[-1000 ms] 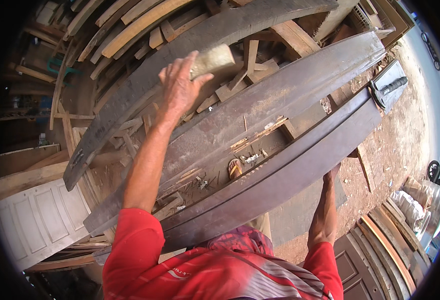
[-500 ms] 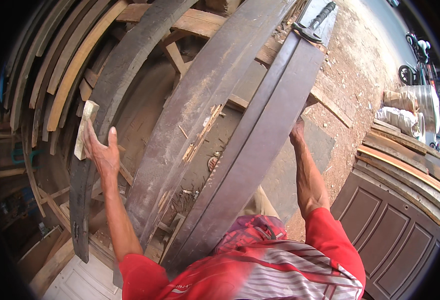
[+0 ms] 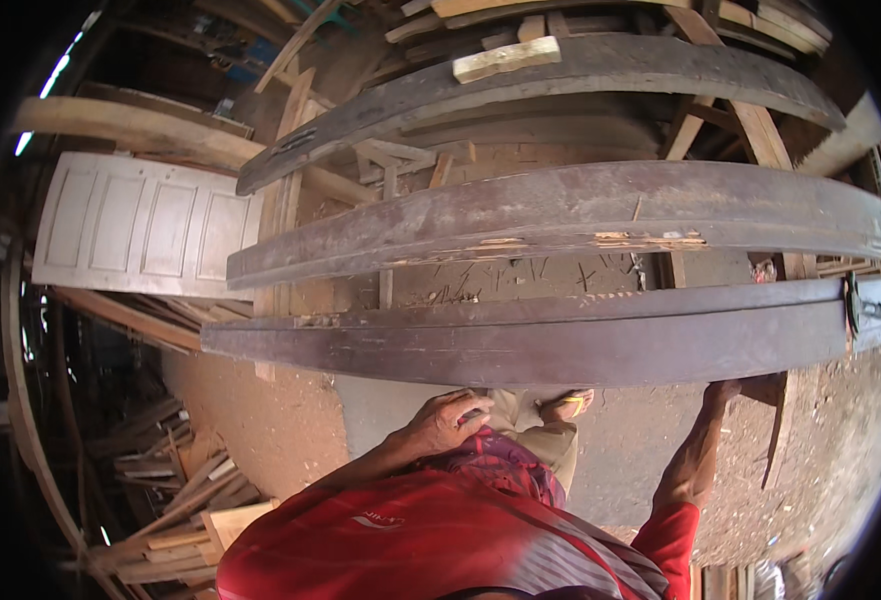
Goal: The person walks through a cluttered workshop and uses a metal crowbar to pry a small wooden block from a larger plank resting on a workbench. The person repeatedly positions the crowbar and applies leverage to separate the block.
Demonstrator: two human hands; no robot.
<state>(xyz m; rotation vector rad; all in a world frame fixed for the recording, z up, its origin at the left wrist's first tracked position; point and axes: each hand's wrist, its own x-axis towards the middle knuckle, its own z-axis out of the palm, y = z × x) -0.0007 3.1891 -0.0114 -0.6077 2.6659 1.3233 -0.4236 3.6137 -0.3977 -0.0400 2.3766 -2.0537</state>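
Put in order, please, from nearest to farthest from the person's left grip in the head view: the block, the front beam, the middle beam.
1. Front beam: just ahead of the left grip.
2. Middle beam: beyond it, with a splintered edge.
3. Block: farthest ahead, on the back beam.

One left hand [image 3: 447, 423] and one right hand [image 3: 723, 391] make two. Two brown rebated timbers [image 3: 560, 345] and one dark grey timber [image 3: 650, 66] make three long pieces. There is one pale wood block [image 3: 506, 61], one hammer [image 3: 853, 305], one white panelled door [image 3: 145, 228], one sandalled foot [image 3: 566, 405] and one heap of offcuts [image 3: 175, 505], its overlapping pieces too jumbled to number.
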